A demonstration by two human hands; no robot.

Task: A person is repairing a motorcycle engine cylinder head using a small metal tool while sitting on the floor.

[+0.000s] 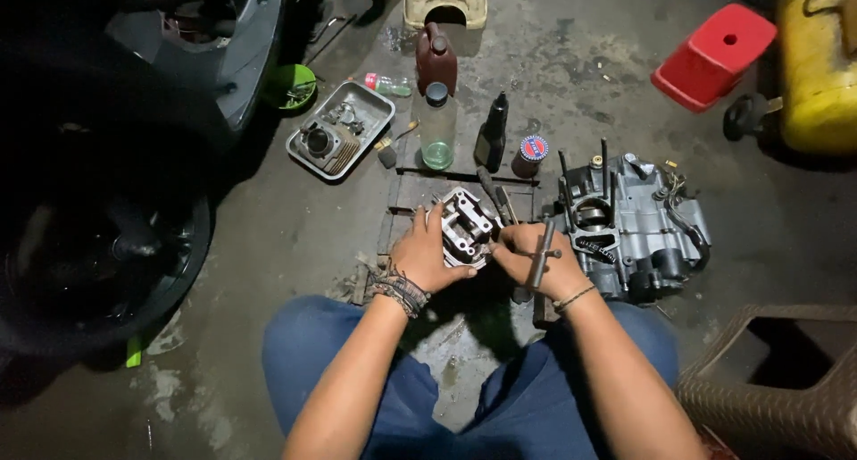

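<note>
Gripping the T-handle tool (542, 256) in my closed right hand (536, 262), I see its shaft standing near upright just right of the cylinder head (466, 228), which my left hand (427, 256) clasps, touching.

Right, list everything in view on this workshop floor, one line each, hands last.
cylinder head: 1, grey metal, centre, on a wooden pallet
T-handle tool: 1, dark metal, right of the cylinder head
engine crankcase: 1, grey, right of centre
metal tray: 1, silver, left of the bottles, holding engine parts
clear bottle: 1, clear with dark cap, above the pallet
jug: 1, dark red, behind the clear bottle
black bottle: 1, black, right of the clear bottle
small tin: 1, red and blue lid, beside the black bottle
green bowl: 1, upper left
red stool: 1, upper right
yellow tank: 1, far right
wheel: 1, black, left edge
left hand: steadies the cylinder head
right hand: grips the T-handle tool
</note>
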